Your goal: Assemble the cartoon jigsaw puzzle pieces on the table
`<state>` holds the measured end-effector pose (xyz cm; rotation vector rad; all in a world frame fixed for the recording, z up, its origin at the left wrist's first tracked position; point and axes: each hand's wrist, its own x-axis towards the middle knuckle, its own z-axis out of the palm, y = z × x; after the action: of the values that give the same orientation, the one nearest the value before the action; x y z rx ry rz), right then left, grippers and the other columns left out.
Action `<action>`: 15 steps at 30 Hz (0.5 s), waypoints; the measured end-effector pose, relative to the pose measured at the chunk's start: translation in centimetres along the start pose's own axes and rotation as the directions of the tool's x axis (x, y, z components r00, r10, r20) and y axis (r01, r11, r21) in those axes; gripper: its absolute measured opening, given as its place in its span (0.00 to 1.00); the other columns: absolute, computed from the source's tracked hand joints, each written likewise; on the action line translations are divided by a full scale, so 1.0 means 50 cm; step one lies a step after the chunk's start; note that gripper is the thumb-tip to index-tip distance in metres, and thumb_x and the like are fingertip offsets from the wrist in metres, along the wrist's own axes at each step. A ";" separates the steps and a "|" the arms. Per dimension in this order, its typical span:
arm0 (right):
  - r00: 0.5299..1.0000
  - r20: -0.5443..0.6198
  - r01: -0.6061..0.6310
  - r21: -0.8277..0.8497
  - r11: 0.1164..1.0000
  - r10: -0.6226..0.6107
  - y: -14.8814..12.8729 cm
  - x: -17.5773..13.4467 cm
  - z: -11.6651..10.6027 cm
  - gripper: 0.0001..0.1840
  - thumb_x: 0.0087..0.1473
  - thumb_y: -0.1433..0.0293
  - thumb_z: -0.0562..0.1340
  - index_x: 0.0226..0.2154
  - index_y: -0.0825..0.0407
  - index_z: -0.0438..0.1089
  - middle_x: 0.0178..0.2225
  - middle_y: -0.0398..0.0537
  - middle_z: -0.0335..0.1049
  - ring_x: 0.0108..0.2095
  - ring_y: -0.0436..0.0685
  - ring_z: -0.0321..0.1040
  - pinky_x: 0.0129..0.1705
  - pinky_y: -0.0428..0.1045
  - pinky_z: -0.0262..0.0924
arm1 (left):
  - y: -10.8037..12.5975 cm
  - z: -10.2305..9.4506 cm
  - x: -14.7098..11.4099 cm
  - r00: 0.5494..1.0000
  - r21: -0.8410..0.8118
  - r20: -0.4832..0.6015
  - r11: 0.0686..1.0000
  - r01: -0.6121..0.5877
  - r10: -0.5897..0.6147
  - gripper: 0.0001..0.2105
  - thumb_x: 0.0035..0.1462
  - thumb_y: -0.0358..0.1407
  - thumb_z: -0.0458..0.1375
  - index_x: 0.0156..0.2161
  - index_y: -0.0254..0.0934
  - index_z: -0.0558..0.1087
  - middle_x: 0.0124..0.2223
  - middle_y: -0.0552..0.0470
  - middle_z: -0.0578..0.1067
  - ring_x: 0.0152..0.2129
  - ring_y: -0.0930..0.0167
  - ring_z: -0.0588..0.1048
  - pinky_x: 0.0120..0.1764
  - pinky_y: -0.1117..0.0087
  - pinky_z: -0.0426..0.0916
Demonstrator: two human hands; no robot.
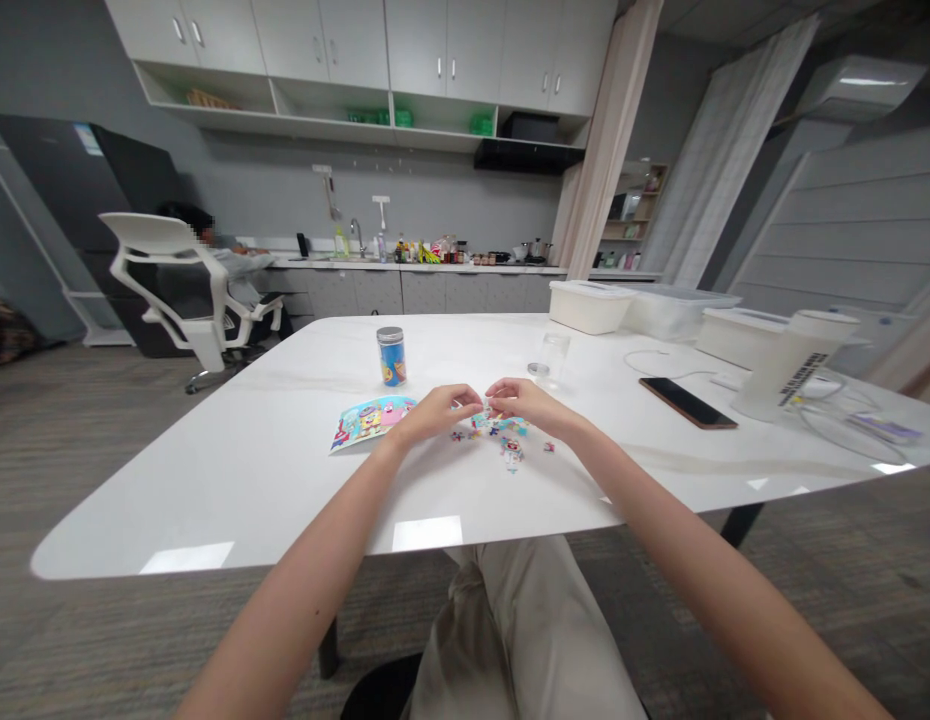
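Above a pile of small colourful jigsaw puzzle pieces (512,450), my left hand (444,408) and my right hand (531,402) come close together, fingertips almost meeting. Both are closed in a pinch, and whatever is between the fingers is too small to make out. Part of the pile is hidden behind the hands. Beside my left hand lies a printed cartoon picture sheet (367,422), slightly curled. Behind it stands a jar with a blue cartoon label and grey lid (391,357). Beyond my right hand is a clear jar (555,358), with a round metal lid (538,370) by it.
On the white table (270,480), a phone (687,402), a white bottle (791,365), cables and white storage boxes (591,306) stand to the right. A person sits in a white chair (184,290) at the far left, by a kitchen counter (435,268).
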<state>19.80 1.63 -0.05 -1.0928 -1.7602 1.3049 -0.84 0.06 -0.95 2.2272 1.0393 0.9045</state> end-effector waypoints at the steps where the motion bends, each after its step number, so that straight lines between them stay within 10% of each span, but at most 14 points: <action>1: 1.000 -0.017 0.013 0.009 1.000 -0.012 0.003 -0.014 0.003 0.06 0.52 0.74 0.66 0.33 0.54 0.69 0.26 0.44 0.73 0.30 0.50 0.73 0.33 0.44 0.66 | 0.003 0.004 0.001 1.000 -0.046 0.017 0.999 -0.008 0.009 0.10 0.57 0.40 0.58 0.37 0.34 0.74 0.37 0.50 0.78 0.34 0.70 0.75 0.40 0.69 0.69; 15: 0.978 -0.109 0.195 0.150 0.969 -0.180 0.052 -0.122 0.035 0.19 0.42 0.61 0.72 0.33 0.52 0.67 0.26 0.43 0.73 0.28 0.52 0.71 0.30 0.48 0.65 | 0.017 0.037 0.003 0.984 -0.489 0.174 0.864 0.118 -0.036 0.20 0.43 0.45 0.70 0.35 0.33 0.72 0.30 0.53 0.76 0.29 0.73 0.75 0.36 0.70 0.67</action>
<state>21.37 -4.22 -3.27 -0.8621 -1.6164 1.2336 0.99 -0.59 -1.50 1.7745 0.7130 0.8302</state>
